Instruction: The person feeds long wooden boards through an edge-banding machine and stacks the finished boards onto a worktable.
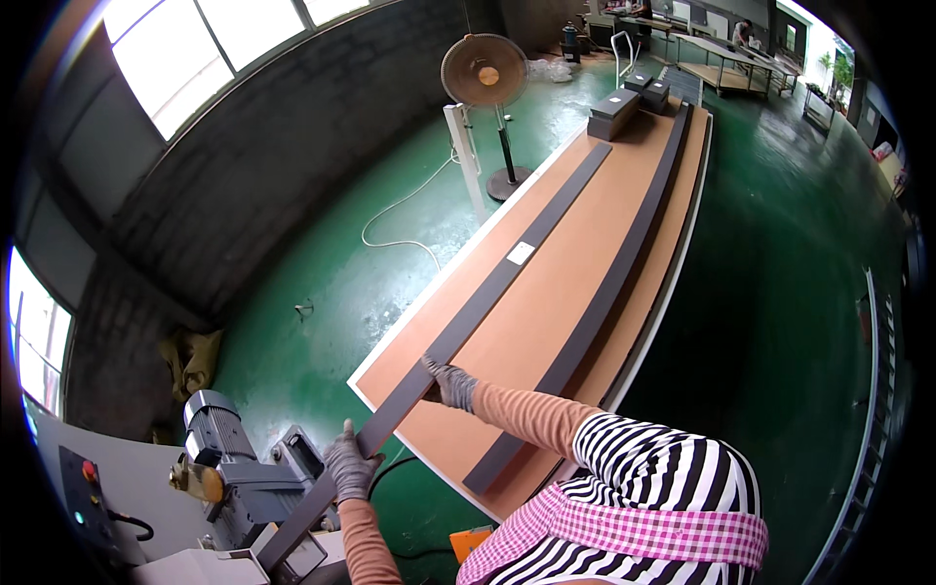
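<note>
A long dark grey strip [478, 310] with a small white label runs from the machine at lower left up along the table [419, 439] with its tan top. My left hand [351, 466], in a grey glove, is closed round the strip close to the machine, thumb on the far side. Farther up, my gloved right hand [452, 383] grips the strip's right edge; its fingertips under the strip are hidden. The strip's near end lies in or on the grey machine [283, 487], and I cannot make out how it sits there.
More dark strips [624, 263] lie along the table's right side. Short dark bundles [614, 112] sit at its far end. A round fan [485, 73] stands beyond the left edge. A cable crosses the green floor. A ladder [868, 429] lies at right; people work far back.
</note>
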